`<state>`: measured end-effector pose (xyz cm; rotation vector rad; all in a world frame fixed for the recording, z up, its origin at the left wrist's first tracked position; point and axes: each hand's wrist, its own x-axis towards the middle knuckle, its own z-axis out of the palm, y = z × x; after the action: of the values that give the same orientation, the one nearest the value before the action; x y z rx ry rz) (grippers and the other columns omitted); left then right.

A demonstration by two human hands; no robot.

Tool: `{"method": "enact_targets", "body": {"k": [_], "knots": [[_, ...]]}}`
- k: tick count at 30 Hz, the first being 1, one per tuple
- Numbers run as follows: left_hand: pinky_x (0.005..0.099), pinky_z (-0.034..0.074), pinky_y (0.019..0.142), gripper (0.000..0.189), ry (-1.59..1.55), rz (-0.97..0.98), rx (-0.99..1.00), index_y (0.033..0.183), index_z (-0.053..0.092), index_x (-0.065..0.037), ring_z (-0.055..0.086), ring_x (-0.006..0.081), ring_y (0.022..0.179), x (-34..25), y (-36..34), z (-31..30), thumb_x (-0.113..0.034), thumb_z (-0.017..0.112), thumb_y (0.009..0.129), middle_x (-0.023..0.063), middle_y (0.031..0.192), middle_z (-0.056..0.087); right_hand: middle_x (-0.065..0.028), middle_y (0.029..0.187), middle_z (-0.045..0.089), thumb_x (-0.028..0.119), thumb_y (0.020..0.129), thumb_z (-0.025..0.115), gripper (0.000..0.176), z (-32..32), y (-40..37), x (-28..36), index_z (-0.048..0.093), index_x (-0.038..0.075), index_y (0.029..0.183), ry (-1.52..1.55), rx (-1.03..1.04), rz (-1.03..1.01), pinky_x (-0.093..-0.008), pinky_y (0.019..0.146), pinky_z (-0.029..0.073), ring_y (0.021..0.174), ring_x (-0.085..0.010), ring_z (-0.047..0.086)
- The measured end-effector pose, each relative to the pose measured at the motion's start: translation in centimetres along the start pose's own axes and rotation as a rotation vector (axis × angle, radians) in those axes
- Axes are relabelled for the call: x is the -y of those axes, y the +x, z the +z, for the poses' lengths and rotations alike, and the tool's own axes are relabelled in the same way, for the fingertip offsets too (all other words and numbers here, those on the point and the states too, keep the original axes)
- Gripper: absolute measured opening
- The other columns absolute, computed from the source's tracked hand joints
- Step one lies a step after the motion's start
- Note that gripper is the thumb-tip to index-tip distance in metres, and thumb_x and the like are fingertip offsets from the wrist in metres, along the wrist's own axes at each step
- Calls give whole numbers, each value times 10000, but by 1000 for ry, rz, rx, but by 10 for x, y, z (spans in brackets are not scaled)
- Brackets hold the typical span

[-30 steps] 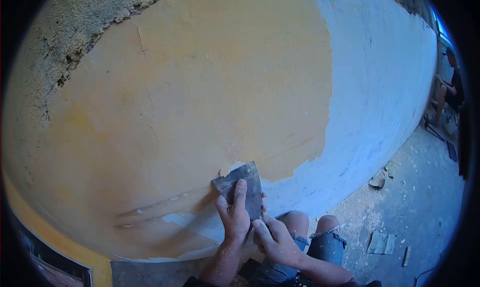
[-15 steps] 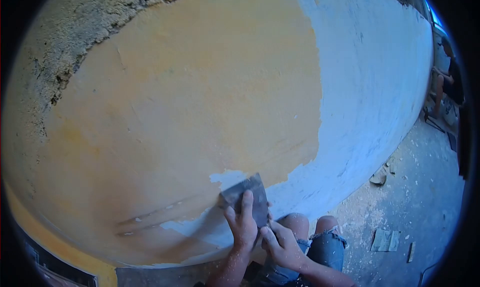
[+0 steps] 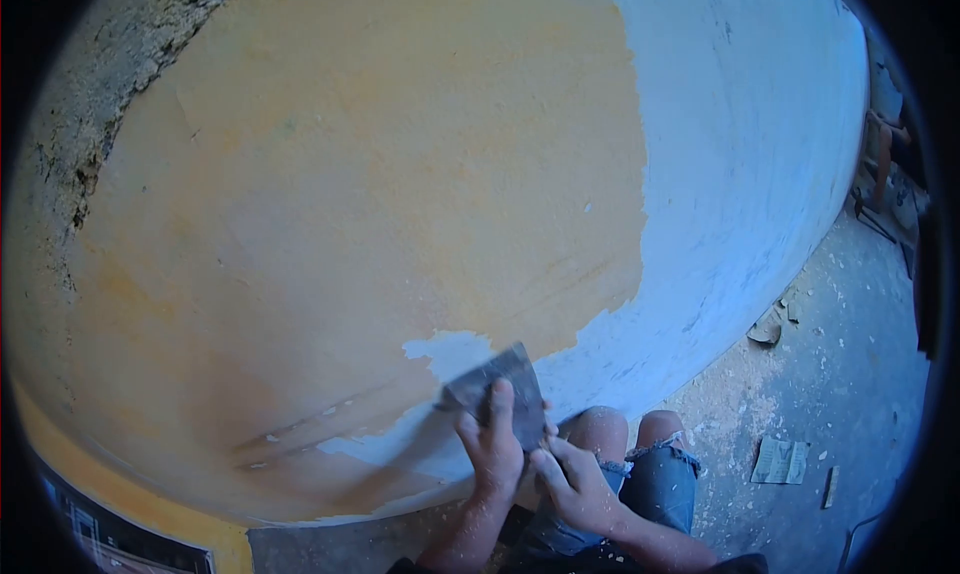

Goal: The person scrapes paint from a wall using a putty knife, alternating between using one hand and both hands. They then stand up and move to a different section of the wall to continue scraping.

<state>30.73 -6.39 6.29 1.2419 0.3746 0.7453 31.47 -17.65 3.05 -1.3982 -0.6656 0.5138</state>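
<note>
The left hand [image 3: 492, 449] presses a scraper [image 3: 518, 374] flat to the wall [image 3: 400, 174], low down near its bottom edge. The forefinger lies stretched along the back of the dark, dusty blade and the other fingers fold round the tool below it, so this grip is closed on the scraper. The right hand [image 3: 572, 486] sits just beside and below, touching the left. Its grip is curled tight about the tool's lower end, and the handle is hidden under the fingers.

The blade's upper edge meets a pale scraped patch [image 3: 445, 352] where the yellow paint [image 3: 350, 224] has come off. A thinner pale strip [image 3: 370, 442] runs from it down and to the left. The yellow coat covers the middle of the wall. To the right of it the surface is a whitish blue layer [image 3: 750, 124], and along the wall's top left edge there is rough, crumbling plaster [image 3: 60, 144].

Below the hands are the person's bare knees [image 3: 600, 434] and frayed denim shorts [image 3: 660, 489]. The concrete floor [image 3: 850, 374] at the wall's foot is strewn with dust and flakes. A broken chunk [image 3: 766, 331] lies near the wall, and a creased sheet of paper [image 3: 780, 461] and a small stick [image 3: 829, 486] lie further out. Any print on the sheet is too small to read. At the bottom left corner a dark-framed panel [image 3: 110, 539] shows, too blurred to read. Another person [image 3: 885, 144] is at the far right edge, indistinct.
</note>
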Motion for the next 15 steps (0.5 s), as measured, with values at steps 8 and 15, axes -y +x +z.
{"method": "enact_targets", "body": {"k": [8, 15], "knots": [[314, 498, 425, 325, -4, 45, -34, 858, 574, 33, 599, 202, 480, -13, 9, 9, -275, 556, 961, 152, 683, 635, -124, 650, 572, 255, 1001, 470, 317, -11, 10, 14, 561, -44, 942, -4, 67, 19, -339, 628, 467, 630, -197, 594], [321, 475, 379, 335, 83, -59, -42, 885, 555, 29, 583, 218, 454, 36, -4, -2, -300, 574, 949, 153, 662, 610, -134, 697, 585, 241, 996, 483, 306, -4, -7, -45, 549, -50, 931, 1, -6, 43, -334, 636, 462, 652, -188, 592]]}}
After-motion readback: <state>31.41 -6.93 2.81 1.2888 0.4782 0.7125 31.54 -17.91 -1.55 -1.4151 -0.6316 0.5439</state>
